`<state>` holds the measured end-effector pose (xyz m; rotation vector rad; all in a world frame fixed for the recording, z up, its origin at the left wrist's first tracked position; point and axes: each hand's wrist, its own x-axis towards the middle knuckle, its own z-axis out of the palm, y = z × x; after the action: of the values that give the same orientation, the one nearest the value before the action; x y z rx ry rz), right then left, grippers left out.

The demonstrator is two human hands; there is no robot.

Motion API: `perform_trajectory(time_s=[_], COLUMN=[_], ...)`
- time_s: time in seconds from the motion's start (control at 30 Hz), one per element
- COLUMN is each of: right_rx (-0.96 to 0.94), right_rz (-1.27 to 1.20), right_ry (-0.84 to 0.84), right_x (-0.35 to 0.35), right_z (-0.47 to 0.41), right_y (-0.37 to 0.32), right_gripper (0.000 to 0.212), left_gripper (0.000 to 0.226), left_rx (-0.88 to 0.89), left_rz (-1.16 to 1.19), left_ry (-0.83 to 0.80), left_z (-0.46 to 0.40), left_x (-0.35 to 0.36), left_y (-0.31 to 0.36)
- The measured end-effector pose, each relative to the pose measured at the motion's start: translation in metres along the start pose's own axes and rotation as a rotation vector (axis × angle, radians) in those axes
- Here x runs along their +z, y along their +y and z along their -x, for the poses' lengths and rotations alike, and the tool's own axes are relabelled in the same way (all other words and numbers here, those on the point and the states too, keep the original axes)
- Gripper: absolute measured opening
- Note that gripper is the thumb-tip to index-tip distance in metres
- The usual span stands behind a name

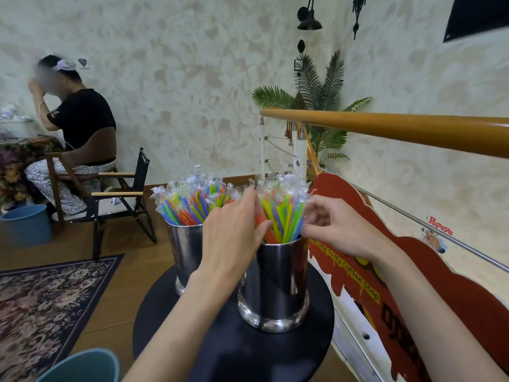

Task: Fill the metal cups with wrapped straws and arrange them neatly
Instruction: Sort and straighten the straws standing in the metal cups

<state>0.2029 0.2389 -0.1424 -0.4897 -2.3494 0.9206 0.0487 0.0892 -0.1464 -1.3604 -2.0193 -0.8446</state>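
Straws in clear wrappers fill both metal cups, which stand side by side on a round black table (pixel 234 351). The left cup (pixel 185 252) already holds a full, fanned bunch (pixel 187 205), so it seems done and is left alone. The left hand (pixel 234 238) reaches across in front of it, fingers curled against the straws (pixel 281 213) in the right cup (pixel 275 285), probably to gather them into a tight bundle. The right hand (pixel 330 230) meets it from the far side, fingertips pinching the straws just above the rim, likely to steady them upright while they are evened out. The filling looks nearly complete; only tidying remains.
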Motion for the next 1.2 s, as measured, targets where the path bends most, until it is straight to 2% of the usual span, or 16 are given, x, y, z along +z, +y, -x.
perform_trajectory(time_s=[0.17,0.27,0.4,0.5,0.57,0.67,0.77,0.9,0.97,1.2], right_rx=[-0.003,0.001,0.020,0.046,0.069,0.066,0.030,-0.007,-0.018,-0.011], right_rz=[-0.008,-0.013,-0.026,-0.042,-0.053,-0.050,-0.046,0.009,0.025,0.014], right_ry=[-0.065,-0.063,-0.047,-0.054,-0.071,-0.105,-0.049,0.023,0.029,0.088], right_x=[-0.004,-0.003,-0.003,-0.004,-0.005,-0.004,0.002,0.011,0.012,0.014], right_z=[0.004,0.005,0.007,0.009,0.010,0.011,0.009,0.003,0.001,0.000], right_y=[-0.009,-0.012,-0.014,-0.014,-0.016,-0.016,-0.018,-0.015,-0.014,-0.018], right_gripper=[0.022,0.023,0.029,0.044,0.058,0.068,0.064,0.035,0.027,0.023], left_gripper=[0.026,0.010,0.021,0.031,0.041,0.035,0.025,0.015,0.015,0.018], left_rx=[0.001,-0.022,-0.115,-0.150,-0.165,-0.189,-0.214,-0.210,-0.201,-0.212], left_rz=[0.042,0.102,0.277,0.346,0.367,0.376,0.396,0.447,0.477,0.615], left_ry=[-0.004,-0.067,-0.200,-0.283,-0.305,-0.271,-0.227,-0.201,-0.201,-0.198], left_z=[0.001,0.000,-0.003,-0.003,-0.004,-0.007,-0.010,-0.015,-0.018,-0.024], left_x=[0.000,0.001,0.000,-0.003,-0.005,0.001,0.007,0.014,0.017,0.022], left_y=[-0.004,-0.007,-0.008,-0.004,-0.002,0.000,0.002,0.002,0.001,-0.001])
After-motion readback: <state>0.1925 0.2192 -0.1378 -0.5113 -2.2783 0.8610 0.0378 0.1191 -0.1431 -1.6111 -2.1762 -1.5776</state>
